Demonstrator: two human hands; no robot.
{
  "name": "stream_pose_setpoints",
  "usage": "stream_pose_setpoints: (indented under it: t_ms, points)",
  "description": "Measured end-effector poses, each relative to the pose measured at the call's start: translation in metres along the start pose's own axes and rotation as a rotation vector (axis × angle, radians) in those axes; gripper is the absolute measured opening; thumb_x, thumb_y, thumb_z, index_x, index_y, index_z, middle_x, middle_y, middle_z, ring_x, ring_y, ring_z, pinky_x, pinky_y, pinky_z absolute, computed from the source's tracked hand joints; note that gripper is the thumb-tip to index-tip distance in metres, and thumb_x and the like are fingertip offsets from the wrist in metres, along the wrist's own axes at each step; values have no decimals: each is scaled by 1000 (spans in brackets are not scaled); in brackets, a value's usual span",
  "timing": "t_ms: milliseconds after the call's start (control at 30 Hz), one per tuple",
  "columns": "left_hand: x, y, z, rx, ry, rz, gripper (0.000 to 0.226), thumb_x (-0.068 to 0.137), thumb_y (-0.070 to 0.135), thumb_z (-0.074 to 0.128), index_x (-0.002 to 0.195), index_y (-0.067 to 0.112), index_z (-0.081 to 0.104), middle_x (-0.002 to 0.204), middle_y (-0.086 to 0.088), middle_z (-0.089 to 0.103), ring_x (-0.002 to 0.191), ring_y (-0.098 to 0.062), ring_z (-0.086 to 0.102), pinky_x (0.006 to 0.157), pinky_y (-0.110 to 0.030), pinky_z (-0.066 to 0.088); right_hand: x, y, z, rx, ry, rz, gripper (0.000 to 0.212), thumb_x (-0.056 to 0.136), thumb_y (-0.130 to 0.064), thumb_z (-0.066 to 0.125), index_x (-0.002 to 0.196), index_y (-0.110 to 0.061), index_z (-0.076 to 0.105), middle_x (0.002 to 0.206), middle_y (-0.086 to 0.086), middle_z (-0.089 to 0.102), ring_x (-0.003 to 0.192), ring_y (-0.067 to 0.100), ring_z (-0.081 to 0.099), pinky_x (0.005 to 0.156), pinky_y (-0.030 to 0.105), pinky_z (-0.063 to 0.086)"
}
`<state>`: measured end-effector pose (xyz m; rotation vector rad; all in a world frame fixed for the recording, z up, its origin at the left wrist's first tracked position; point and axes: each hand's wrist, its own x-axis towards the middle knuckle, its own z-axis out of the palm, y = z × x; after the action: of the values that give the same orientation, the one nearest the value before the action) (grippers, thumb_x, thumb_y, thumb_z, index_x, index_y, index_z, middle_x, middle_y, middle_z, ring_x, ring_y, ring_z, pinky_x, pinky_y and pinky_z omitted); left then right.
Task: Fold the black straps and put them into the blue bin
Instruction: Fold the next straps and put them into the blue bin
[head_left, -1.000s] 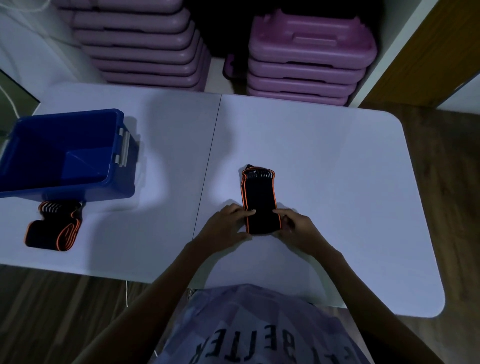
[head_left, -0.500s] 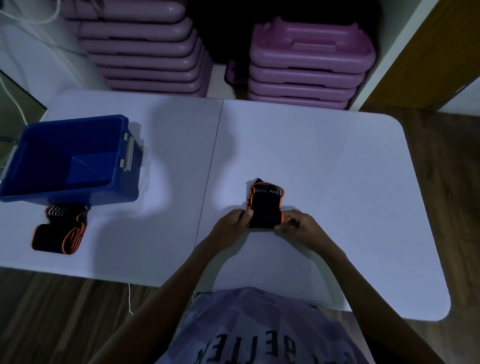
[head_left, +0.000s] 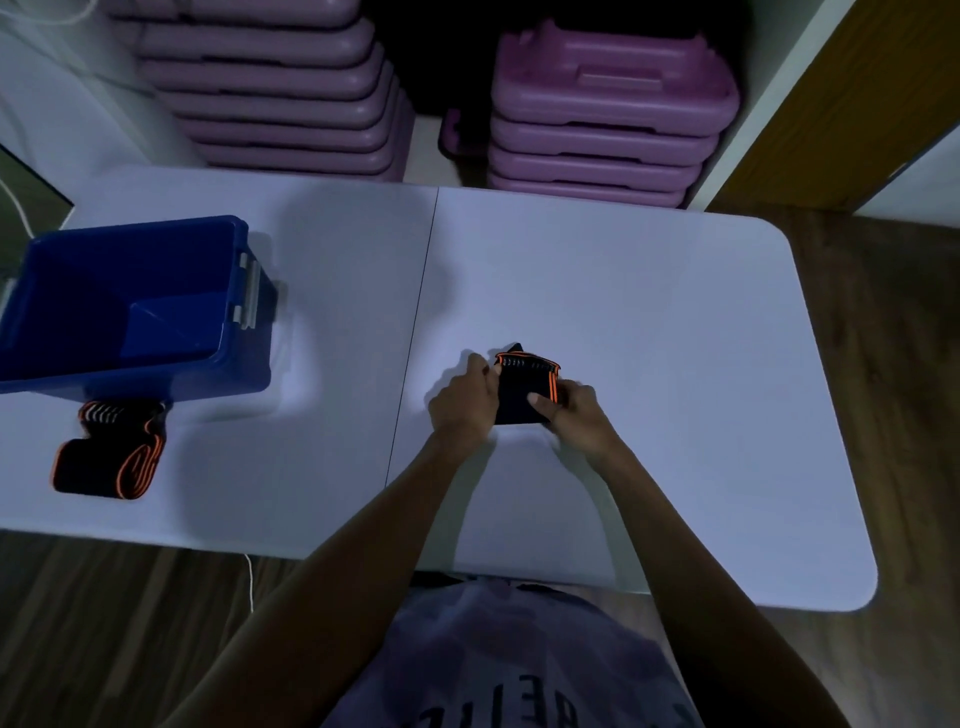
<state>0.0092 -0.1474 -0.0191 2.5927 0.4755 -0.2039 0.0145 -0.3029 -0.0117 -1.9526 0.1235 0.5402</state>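
A black strap with orange edging (head_left: 522, 387) lies folded into a short block near the middle of the white table (head_left: 675, 364). My left hand (head_left: 462, 402) grips its left side and my right hand (head_left: 576, 410) grips its right side, thumb pressed on top. The blue bin (head_left: 244, 332) stands at the table's left, and nothing shows inside it. A second black and orange strap (head_left: 111, 452), loosely folded, lies on the table in front of the bin, its far end hidden under the bin's edge.
Two stacks of purple plastic cases (head_left: 608, 114) stand behind the table against the wall. The table's near edge is close to my body. Wooden floor shows to the right and below. A thin white cord (head_left: 249, 582) hangs below the front edge.
The strap was a long flat strip under my fingertips; it has been folded over to about half that length. Both hands have closed in on its sides.
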Motion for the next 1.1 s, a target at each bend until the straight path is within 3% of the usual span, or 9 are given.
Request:
stream_pose_setpoints:
  t_ms: [100,200,367,467,533,633,867,1000,1100]
  points:
    - [-2,-6,-4,-208,-101,-50,37,98,43,26,106,14,48,100,-12,65,93,-32,61,77,-38,45,-3,-4,11,-17,79,-22,37,74,-37,71,79,-3,58,73,11,58,69,22,56,64,39,46]
    - [-5,-27,-22,-413,-99,-50,34,98,42,30,96,16,53,88,-4,61,92,-29,62,75,-34,43,-10,-20,23,-27,105,-29,28,82,-24,71,98,-10,52,92,2,60,85,20,60,74,33,47]
    - [-1,-85,-116,-410,215,3,24,94,35,42,100,19,60,87,6,60,79,-18,59,72,-29,44,-5,-84,57,-36,199,-188,26,83,-15,70,102,-15,53,96,-3,60,82,4,57,75,28,45]
    - [3,-135,-187,-409,476,71,20,93,27,46,94,14,61,87,-6,65,77,-27,61,70,-37,50,0,-142,93,-13,201,-335,29,83,-14,69,108,-16,54,96,-10,58,82,-8,54,74,20,48]
    - [9,-177,-228,-369,623,63,20,92,24,49,99,11,62,96,-11,66,86,-32,62,77,-43,50,1,-182,124,-23,174,-448,31,83,-12,68,111,-14,55,99,-9,59,83,-12,54,72,6,41]
    - [14,-246,-274,-202,733,-80,26,91,25,49,113,15,60,114,-12,63,108,-34,55,92,-46,40,2,-234,182,-112,69,-593,34,82,-14,69,114,-15,57,104,-8,58,87,-1,54,79,7,40]
    - [23,-382,-303,-218,492,-433,41,93,26,48,130,9,53,134,-18,54,120,-35,52,100,-46,42,28,-297,324,-455,-266,-689,36,78,-19,72,113,-20,62,115,0,64,102,15,60,90,29,47]
    - [19,-400,-298,-333,411,-330,28,88,14,51,108,13,70,111,-11,71,101,-26,66,91,-34,50,41,-301,377,-629,-414,-582,26,77,-16,69,102,-24,66,102,3,69,91,21,64,79,40,55]
    - [13,-401,-294,-419,370,-309,28,83,1,53,99,10,73,89,-11,75,64,-10,67,79,-29,54,42,-296,398,-727,-455,-563,13,81,-17,62,93,-17,68,89,6,68,80,24,63,68,38,52]
